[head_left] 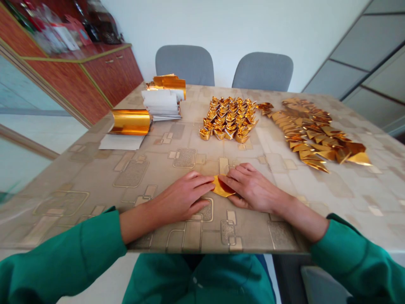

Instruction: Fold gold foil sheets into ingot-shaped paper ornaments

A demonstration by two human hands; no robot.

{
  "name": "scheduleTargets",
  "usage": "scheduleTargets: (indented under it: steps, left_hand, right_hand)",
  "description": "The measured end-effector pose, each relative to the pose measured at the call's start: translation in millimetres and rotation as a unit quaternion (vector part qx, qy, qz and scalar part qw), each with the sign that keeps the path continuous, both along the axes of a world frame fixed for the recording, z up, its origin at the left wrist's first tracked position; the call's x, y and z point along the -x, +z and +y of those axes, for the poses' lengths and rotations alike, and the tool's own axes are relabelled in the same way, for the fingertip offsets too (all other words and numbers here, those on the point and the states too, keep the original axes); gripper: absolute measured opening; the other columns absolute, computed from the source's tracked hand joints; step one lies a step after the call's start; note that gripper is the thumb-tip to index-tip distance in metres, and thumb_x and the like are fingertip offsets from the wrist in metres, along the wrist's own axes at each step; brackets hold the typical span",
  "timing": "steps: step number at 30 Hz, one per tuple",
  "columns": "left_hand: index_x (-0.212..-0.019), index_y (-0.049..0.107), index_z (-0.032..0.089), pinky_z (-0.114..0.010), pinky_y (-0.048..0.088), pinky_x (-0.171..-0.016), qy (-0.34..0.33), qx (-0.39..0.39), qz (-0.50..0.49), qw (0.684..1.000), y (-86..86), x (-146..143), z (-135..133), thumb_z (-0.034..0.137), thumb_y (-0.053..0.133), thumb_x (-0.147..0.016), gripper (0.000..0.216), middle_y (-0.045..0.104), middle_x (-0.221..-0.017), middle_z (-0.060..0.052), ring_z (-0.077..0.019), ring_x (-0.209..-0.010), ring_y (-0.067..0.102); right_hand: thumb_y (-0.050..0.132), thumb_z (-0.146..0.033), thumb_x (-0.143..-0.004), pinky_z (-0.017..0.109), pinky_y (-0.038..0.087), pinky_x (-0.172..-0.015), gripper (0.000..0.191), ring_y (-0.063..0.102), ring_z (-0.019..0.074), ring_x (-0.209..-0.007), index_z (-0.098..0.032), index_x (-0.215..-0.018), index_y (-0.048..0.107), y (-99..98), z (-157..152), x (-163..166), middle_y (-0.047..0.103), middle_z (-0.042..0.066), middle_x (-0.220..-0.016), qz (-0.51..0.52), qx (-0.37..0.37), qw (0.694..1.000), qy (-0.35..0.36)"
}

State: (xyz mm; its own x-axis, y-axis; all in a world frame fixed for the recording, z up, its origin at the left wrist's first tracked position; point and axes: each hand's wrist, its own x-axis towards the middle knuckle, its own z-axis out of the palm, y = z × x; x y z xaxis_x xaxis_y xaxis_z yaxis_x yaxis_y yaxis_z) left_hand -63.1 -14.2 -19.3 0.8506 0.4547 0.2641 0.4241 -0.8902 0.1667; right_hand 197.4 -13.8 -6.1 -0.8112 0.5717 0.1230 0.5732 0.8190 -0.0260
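A small folded piece of gold paper (221, 188) lies on the patterned table (95, 177) near its front edge. My left hand (183, 196) rests flat beside it, fingers stretched out and pressing its left edge. My right hand (251, 188) lies palm down on its right side, fingertips on the paper. Both sleeves are green.
Rows of finished gold paper ingots (229, 118) stand mid-table. A spread of folded gold pieces (313, 131) lies to the right. A stack of gold and white sheets (163, 99) and a curled gold sheet (131, 122) sit at the left. Two grey chairs (185, 63) stand behind.
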Motion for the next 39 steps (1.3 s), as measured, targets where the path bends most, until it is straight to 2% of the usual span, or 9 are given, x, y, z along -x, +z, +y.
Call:
scheduleTargets:
  steps: [4,8,11,13,16,20,27,34,39]
  left_hand:
    - [-0.127,0.059,0.01,-0.044,0.046,-0.101,-0.001,0.005,0.007,1.0,2.3,-1,2,0.029,0.054,-0.096,0.037,0.064,-0.131,-0.016,-0.0271,-0.116,0.059]
    - [-0.118,0.061,0.013,-0.042,0.046,-0.1,0.011,0.039,0.004,0.999,5.3,-4,6,0.028,0.054,-0.096,0.028,0.066,-0.127,-0.013,-0.025,-0.113,0.06]
    - [-0.112,0.06,0.013,-0.041,0.05,-0.093,0.047,0.078,0.007,0.996,7.0,-5,5,0.028,0.058,-0.093,0.024,0.067,-0.119,-0.013,-0.0254,-0.107,0.061]
    - [-0.117,0.057,0.012,-0.04,0.051,-0.089,0.062,0.087,0.004,0.994,7.6,-6,3,0.027,0.061,-0.091,0.03,0.067,-0.116,-0.013,-0.0257,-0.104,0.061]
    - [-0.129,0.051,0.011,-0.041,0.05,-0.093,0.031,0.049,-0.004,0.998,7.1,-6,1,0.026,0.059,-0.092,0.04,0.065,-0.122,-0.015,-0.0262,-0.107,0.06]
    - [-0.128,0.054,0.01,-0.041,0.047,-0.097,0.0,0.002,-0.01,1.0,5.2,-6,-1,0.026,0.054,-0.094,0.037,0.064,-0.127,-0.016,-0.0263,-0.114,0.059]
    - [-0.128,0.056,0.01,-0.041,0.047,-0.099,0.007,0.019,-0.011,1.0,5.0,-4,-4,0.025,0.053,-0.094,0.038,0.062,-0.13,-0.015,-0.0265,-0.114,0.058]
    - [-0.129,0.056,0.009,-0.042,0.045,-0.1,-0.007,0.011,0.008,1.0,6.3,-6,-4,0.026,0.049,-0.096,0.038,0.058,-0.139,-0.016,-0.0271,-0.117,0.056]
    - [-0.123,0.06,0.01,-0.044,0.045,-0.096,-0.012,0.011,0.038,0.999,8.1,-8,-2,0.027,0.047,-0.097,0.034,0.055,-0.143,-0.018,-0.0272,-0.111,0.058]
  right_hand:
    - [0.045,-0.036,-0.102,0.036,0.038,-0.086,0.029,0.058,0.0197,-0.086,-0.018,-0.104,0.068,5.8,8,-7,0.066,0.007,-0.091,0.059,0.05,0.997,0.013]
    - [0.05,-0.033,-0.101,0.029,0.04,-0.076,0.026,0.06,0.016,-0.077,-0.017,-0.096,0.069,6.5,22,-7,0.068,0.004,-0.082,0.139,0.131,0.982,0.003]
    - [0.058,-0.03,-0.097,0.024,0.039,-0.063,0.021,0.059,0.0125,-0.066,-0.016,-0.088,0.069,0.9,33,-4,0.067,0.002,-0.075,0.186,0.2,0.961,-0.038]
    - [0.063,-0.029,-0.094,0.022,0.037,-0.059,0.017,0.057,0.0112,-0.061,-0.016,-0.084,0.069,-3.2,38,-1,0.066,0.001,-0.071,0.196,0.22,0.953,-0.074]
    - [0.066,-0.027,-0.091,0.022,0.037,-0.059,0.015,0.056,0.0112,-0.062,-0.016,-0.081,0.068,-7.2,41,3,0.065,0.0,-0.071,0.203,0.204,0.953,-0.093]
    - [0.069,-0.026,-0.089,0.023,0.037,-0.061,0.014,0.055,0.0118,-0.063,-0.017,-0.079,0.065,-10.3,40,5,0.064,0.0,-0.07,0.218,0.168,0.957,-0.092]
    - [0.071,-0.027,-0.088,0.026,0.037,-0.067,0.015,0.057,0.0141,-0.069,-0.019,-0.081,0.06,-13.1,34,7,0.066,0.001,-0.075,0.197,0.143,0.963,-0.116]
    - [0.065,-0.033,-0.093,0.029,0.037,-0.071,0.017,0.058,0.0162,-0.074,-0.02,-0.085,0.059,-13.0,33,7,0.066,0.002,-0.079,0.171,0.129,0.97,-0.117]
    - [0.06,-0.042,-0.095,0.032,0.034,-0.073,0.024,0.056,0.0204,-0.083,-0.02,-0.087,0.061,-10.0,29,9,0.064,0.004,-0.084,0.115,0.053,0.985,-0.115]
